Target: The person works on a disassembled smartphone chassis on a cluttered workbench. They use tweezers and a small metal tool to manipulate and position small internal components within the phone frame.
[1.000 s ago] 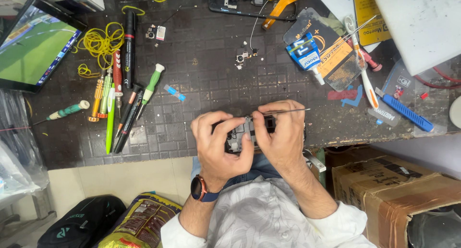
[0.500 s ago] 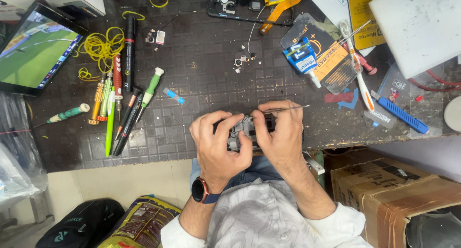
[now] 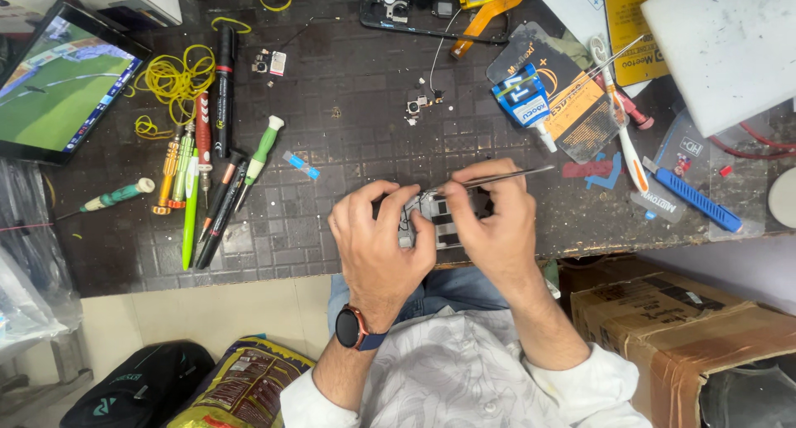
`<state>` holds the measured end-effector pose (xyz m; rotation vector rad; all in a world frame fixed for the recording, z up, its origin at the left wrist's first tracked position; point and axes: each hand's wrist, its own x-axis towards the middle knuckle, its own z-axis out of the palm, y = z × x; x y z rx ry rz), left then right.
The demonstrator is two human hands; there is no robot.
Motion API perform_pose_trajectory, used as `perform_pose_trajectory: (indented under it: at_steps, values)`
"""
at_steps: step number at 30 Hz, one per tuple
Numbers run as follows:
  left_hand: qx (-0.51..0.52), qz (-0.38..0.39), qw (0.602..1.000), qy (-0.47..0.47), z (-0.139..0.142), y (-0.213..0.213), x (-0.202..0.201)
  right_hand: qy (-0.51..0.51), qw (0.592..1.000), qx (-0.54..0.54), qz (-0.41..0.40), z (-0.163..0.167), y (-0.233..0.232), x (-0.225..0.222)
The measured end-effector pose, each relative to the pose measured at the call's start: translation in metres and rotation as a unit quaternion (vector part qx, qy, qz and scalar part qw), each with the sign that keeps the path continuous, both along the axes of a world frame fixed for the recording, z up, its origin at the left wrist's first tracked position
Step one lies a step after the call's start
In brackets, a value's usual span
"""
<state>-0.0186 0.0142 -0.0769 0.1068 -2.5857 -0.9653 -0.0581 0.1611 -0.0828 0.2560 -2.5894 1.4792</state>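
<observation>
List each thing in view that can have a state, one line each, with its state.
Left hand: gripping the small device.
Right hand: pinching the tweezers.
Small device: opened, insides exposed.
Tweezers: tips at the device.
Tablet: switched on, showing a green field.
Cardboard box: flaps open.

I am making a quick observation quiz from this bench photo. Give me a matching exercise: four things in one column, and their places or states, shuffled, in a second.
Things:
1. tweezers
2. small electronic part
3. tablet
4. cardboard box

Places or states:
A. far left of the bench, screen lit green
B. pinched in the right hand
C. on the floor, right of the person
D. steadied by the left hand at the bench edge

Pairs: 1-B, 2-D, 3-A, 4-C
</observation>
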Motion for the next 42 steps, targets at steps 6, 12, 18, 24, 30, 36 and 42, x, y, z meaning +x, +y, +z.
perform_pose_trajectory:
  at_steps: [6,12,18,24,30,36,42]
  values:
    - [-0.001,0.004,1.000,-0.008,0.001,0.000,0.000,-0.058,0.990,-0.125,-0.029,0.004,0.018,0.000]
    - [0.000,-0.005,1.000,-0.008,0.002,0.000,0.000,-0.077,0.986,-0.128,-0.069,-0.002,0.029,0.002]
    - [-0.012,-0.036,0.999,-0.010,0.002,-0.003,0.001,-0.056,0.981,-0.150,-0.106,-0.009,0.039,0.000]
    - [-0.019,-0.045,0.999,-0.017,0.002,-0.004,0.001,-0.080,0.982,-0.135,-0.108,-0.009,0.043,0.000]
    - [-0.013,-0.041,0.999,-0.013,0.002,-0.004,0.001,-0.065,0.987,-0.106,-0.101,-0.006,0.038,-0.001]
    - [-0.018,-0.041,0.999,-0.013,0.001,-0.004,0.001,-0.004,0.997,-0.012,-0.079,-0.004,0.039,0.000]
    - [-0.018,-0.033,0.999,-0.001,0.004,-0.002,0.001,-0.041,0.991,-0.101,-0.074,-0.014,0.045,-0.002]
